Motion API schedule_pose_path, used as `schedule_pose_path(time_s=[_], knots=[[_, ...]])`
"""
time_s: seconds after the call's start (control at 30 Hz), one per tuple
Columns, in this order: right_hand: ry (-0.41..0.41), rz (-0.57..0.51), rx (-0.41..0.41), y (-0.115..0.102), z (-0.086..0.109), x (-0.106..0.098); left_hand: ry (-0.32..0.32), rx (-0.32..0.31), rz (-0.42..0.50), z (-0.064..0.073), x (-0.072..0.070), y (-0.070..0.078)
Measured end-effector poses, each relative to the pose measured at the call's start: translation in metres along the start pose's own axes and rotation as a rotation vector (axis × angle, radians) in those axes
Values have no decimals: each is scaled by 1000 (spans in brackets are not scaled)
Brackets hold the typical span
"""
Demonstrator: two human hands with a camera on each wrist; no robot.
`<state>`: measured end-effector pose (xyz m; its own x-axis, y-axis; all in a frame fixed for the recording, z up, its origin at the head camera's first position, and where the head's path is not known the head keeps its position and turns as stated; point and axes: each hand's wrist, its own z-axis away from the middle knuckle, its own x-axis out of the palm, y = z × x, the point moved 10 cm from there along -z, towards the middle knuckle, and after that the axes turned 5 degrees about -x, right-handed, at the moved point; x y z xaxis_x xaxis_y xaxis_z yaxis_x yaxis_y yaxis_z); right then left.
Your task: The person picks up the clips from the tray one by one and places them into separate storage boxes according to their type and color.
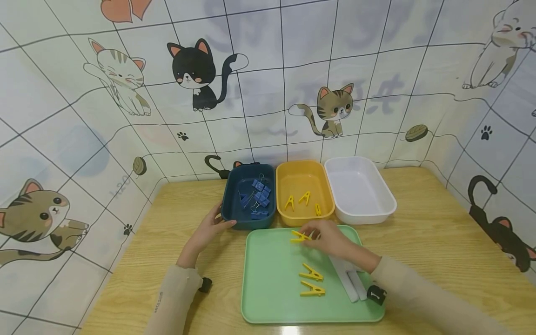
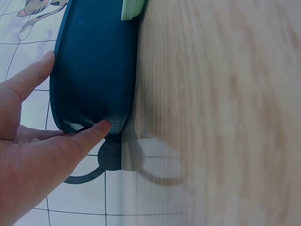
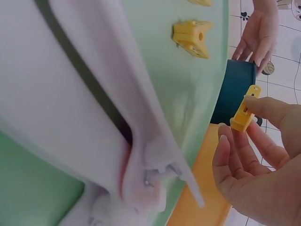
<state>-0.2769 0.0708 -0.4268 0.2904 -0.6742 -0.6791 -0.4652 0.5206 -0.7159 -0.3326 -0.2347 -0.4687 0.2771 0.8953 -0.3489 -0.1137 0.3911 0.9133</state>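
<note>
My right hand (image 1: 328, 238) pinches a yellow clothespin (image 1: 299, 237) between thumb and fingertips, above the far part of the green tray (image 1: 268, 279). In the right wrist view that clothespin (image 3: 244, 111) shows clearly. Two more yellow clothespins, one (image 1: 311, 272) behind the other (image 1: 312, 289), lie on the tray. White clips (image 1: 348, 281) lie there too, partly under my right forearm. My left hand (image 1: 208, 230) touches the near left corner of the dark blue bin (image 1: 248, 225), fingers mostly straight along its wall in the left wrist view.
Several blue binder clips (image 1: 261, 197) lie in the dark blue bin. Beside it, the yellow bin (image 1: 305, 220) holds three yellow clothespins. A white bin (image 1: 366, 218) stands to its right. All stand on a wooden table (image 1: 431, 223) against a cat-patterned wall covering.
</note>
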Motion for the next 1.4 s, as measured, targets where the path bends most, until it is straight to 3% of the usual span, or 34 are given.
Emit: schedule_pose_path(time_s=[0.87,1.4], knots=[[74,83,-4,-5,-21,-44,4,16,11,-3,-1,-1],[48,80,75,4,-42,-65,-7,10,16,-2,-1,0]])
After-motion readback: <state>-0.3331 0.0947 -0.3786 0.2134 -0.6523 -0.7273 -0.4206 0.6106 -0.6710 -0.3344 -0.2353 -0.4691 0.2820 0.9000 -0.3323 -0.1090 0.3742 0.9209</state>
